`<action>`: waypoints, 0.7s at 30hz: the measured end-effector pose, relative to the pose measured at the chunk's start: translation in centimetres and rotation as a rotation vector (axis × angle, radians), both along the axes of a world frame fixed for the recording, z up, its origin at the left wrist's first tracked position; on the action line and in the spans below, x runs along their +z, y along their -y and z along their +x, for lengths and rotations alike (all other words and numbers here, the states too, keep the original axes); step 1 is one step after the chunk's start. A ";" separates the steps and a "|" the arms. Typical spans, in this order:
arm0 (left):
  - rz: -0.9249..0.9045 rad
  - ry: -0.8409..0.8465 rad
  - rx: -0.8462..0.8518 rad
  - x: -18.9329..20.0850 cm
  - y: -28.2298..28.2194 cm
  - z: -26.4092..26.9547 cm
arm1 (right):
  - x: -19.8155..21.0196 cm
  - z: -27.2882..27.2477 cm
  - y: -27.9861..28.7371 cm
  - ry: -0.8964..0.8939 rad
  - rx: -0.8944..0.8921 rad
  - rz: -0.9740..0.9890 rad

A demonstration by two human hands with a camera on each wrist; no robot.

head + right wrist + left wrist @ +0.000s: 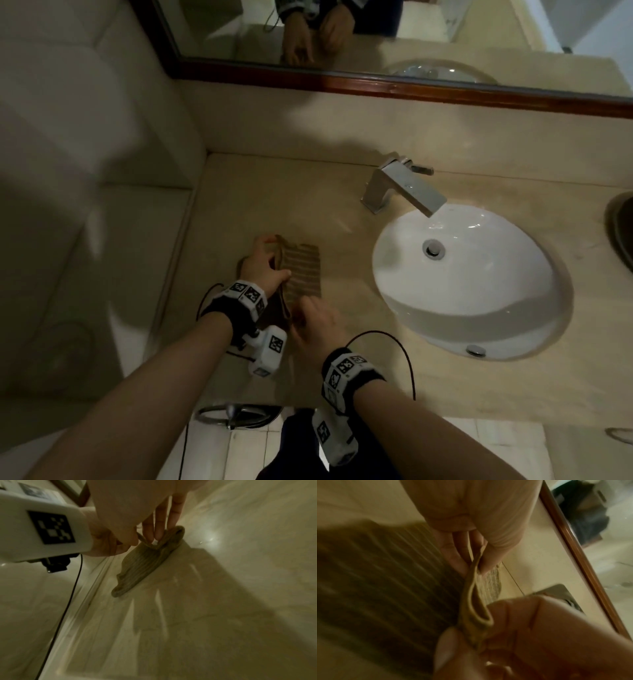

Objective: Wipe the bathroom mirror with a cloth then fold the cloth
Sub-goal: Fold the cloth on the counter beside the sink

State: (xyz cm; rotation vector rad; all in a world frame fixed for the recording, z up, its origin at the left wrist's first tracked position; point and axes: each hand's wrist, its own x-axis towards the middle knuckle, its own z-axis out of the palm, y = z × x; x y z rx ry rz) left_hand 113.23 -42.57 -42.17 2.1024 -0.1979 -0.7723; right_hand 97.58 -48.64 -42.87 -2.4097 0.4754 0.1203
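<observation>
Cloth (301, 270), ribbed and brown, lies at lower centre of the head view on the counter (342, 212), its edge pinched by left hand (262, 262) and right hand (317, 323); carry both corners across evenly, keeping edges aligned.

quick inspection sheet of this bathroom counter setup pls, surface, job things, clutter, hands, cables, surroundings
surface: beige stone countertop, glossy, dim light.
job's things: brown ribbed cloth lies on the countertop left of the basin, partly folded, one edge lifted; mirror with a dark wood frame at the back.
clutter: nothing seen near the cloth; a dark round object at the right edge, cut off.
grippers: left hand pinches the cloth's lifted edge; right hand pinches its near end.
cables: black cables loop from both wrist cameras over the counter.
surroundings: white oval basin, chrome faucet, tiled wall.
</observation>
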 end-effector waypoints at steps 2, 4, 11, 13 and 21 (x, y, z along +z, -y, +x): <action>-0.024 0.002 0.047 -0.1 -1.7 0.3 | 0.1 1.1 -1.2 -0.036 0.087 0.018; -0.011 0.013 0.068 -0.3 -3.2 0.7 | 0.1 2.0 -2.1 -0.053 0.154 0.045; -0.013 0.037 0.104 -0.8 -5.9 1.3 | 0.3 3.4 -3.4 -0.095 0.309 -0.028; 0.010 0.062 0.103 -1.0 -6.4 1.3 | 0.4 3.7 -3.6 -0.110 0.342 -0.033; 0.094 0.161 0.033 -1.3 -7.2 1.5 | -0.1 4.3 -3.9 -0.133 0.442 -0.102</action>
